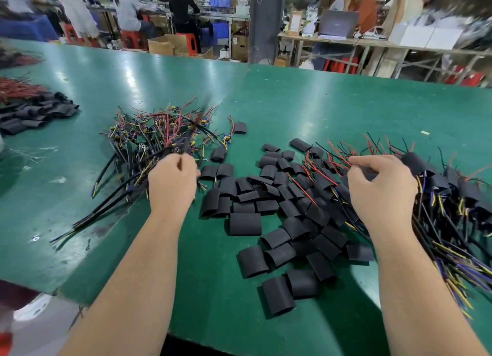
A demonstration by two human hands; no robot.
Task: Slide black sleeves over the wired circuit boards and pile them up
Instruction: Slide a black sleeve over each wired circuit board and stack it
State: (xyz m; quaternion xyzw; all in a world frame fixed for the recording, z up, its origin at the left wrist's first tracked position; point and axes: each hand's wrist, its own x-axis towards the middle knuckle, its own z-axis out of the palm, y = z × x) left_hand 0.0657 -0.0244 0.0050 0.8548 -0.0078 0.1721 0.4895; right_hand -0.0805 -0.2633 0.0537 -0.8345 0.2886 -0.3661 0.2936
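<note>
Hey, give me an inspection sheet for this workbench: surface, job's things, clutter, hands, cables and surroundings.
Surface: green table, glossy, scuffed near the front edge.
Job's things: unsleeved wired boards heaped left of centre; loose black sleeves scattered mid-table; sleeved boards piled at right.
Clutter: second sleeve heap and red wires at far left.
Grippers: left hand grips wires of the unsleeved wired boards; right hand curled over the sleeved boards, grip unclear.
Cables: black multi-core cables trail from the unsleeved heap towards the near edge.
Surroundings: seated workers, red stools, cardboard boxes, a laptop.
</note>
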